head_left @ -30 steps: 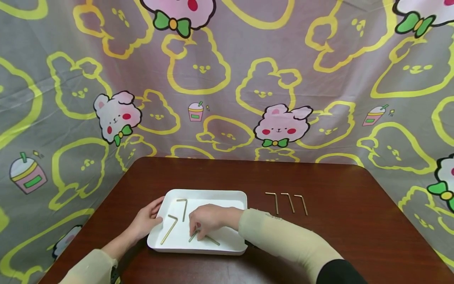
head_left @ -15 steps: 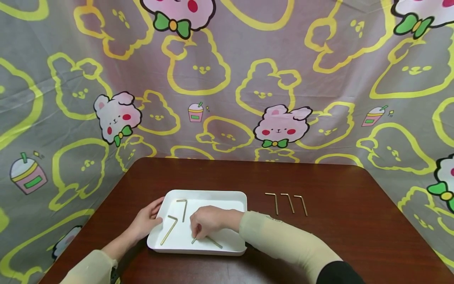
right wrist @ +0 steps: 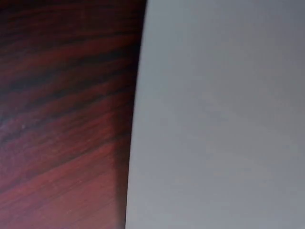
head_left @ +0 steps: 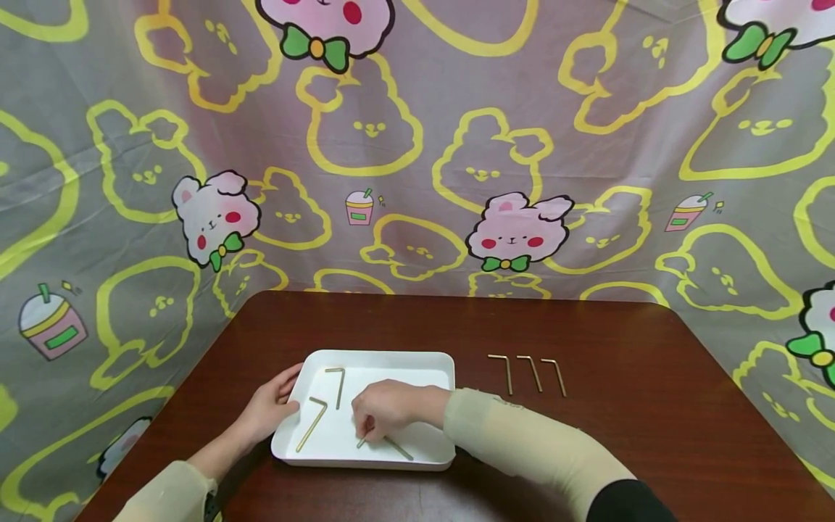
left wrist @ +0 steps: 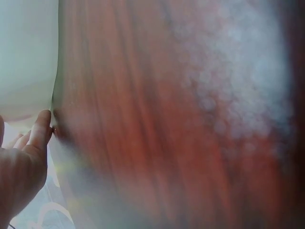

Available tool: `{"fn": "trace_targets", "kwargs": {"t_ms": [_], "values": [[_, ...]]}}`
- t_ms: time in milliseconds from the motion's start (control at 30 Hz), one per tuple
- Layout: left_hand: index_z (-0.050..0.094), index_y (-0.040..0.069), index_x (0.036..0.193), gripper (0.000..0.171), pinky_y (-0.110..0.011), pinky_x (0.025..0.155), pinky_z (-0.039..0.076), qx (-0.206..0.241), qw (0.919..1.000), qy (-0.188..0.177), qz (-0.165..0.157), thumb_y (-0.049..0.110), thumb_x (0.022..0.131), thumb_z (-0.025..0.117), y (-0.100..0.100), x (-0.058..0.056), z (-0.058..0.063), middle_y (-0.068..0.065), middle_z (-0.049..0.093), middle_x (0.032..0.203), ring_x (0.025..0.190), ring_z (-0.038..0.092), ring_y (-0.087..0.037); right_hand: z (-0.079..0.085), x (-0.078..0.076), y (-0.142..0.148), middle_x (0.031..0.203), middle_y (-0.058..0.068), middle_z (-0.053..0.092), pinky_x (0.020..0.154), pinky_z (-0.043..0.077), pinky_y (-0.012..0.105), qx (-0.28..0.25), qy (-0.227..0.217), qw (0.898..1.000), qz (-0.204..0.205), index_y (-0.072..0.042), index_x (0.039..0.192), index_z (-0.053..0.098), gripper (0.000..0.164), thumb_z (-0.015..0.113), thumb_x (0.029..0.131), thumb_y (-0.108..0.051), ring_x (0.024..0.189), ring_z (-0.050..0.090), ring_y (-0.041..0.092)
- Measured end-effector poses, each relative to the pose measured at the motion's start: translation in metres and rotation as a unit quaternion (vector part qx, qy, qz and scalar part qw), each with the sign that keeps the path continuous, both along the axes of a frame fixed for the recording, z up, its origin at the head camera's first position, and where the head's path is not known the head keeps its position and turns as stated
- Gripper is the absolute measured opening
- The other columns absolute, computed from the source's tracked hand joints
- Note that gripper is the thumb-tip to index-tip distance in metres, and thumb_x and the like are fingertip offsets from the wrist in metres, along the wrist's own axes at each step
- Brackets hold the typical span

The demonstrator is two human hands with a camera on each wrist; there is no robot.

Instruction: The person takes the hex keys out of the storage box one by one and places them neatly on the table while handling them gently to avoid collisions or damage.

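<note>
In the head view a white tray [head_left: 346, 460] lies on the table with brass-coloured L-shaped hex keys in it. My left hand [head_left: 264, 412] holds its left side, the thumb over the rim and the fingers along the outer wall. Inside the tray, my right hand [head_left: 385, 409] pinches a hex key [head_left: 399, 448] between thumb and fingertips. Both ends of that key show; its bend is hidden under the fingers. Left of it lie an upper hex key [head_left: 341, 388] and a lower hex key [head_left: 313, 425]. The right wrist view shows no hand.
Three more hex keys lie in a row right of the tray: a left key [head_left: 508, 375], a middle key [head_left: 535, 373] and a right key [head_left: 558, 378]. The dark red-brown table [head_left: 620, 420] is enclosed by a patterned cloth [head_left: 404, 94] behind and at both sides.
The right hand has shifted slightly to the right and nearer, and the pinched hex key has moved with it across the tray. The left hand and other keys stay put.
</note>
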State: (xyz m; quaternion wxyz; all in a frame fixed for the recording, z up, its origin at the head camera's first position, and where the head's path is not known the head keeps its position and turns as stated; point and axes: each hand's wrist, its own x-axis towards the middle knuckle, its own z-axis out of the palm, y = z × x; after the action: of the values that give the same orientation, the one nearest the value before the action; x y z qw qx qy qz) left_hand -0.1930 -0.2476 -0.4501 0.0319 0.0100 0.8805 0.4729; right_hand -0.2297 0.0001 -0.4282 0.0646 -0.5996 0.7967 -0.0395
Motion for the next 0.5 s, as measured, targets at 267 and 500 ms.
{"fn": "trace_targets", "kwargs": {"t_ms": [267,500], "values": [[0.031,-0.005,0.148,0.064,-0.048,0.098,0.043,0.0,1.0,-0.002,0.0,-0.012,0.089,0.055,0.0,0.0,0.0,-0.032,0.041,0.142,0.127,0.046,-0.042,0.005,-0.004,0.007,0.073,-0.019,0.053,0.061,0.035,0.005,-0.018,-0.006,1.0,0.005,-0.022,0.078,0.076,0.009,0.075,0.08,-0.014,0.064,0.042,-0.012],[0.032,-0.005,0.148,0.064,-0.047,0.098,0.044,0.002,1.0,-0.003,0.002,-0.013,0.088,0.054,-0.001,0.0,0.0,-0.032,0.042,0.141,0.126,0.047,-0.042,0.013,-0.008,0.012,0.073,-0.018,0.055,0.062,0.037,0.004,-0.036,-0.03,0.999,-0.014,-0.02,0.08,0.077,0.008,0.077,0.079,-0.013,0.066,0.045,-0.014]]}}
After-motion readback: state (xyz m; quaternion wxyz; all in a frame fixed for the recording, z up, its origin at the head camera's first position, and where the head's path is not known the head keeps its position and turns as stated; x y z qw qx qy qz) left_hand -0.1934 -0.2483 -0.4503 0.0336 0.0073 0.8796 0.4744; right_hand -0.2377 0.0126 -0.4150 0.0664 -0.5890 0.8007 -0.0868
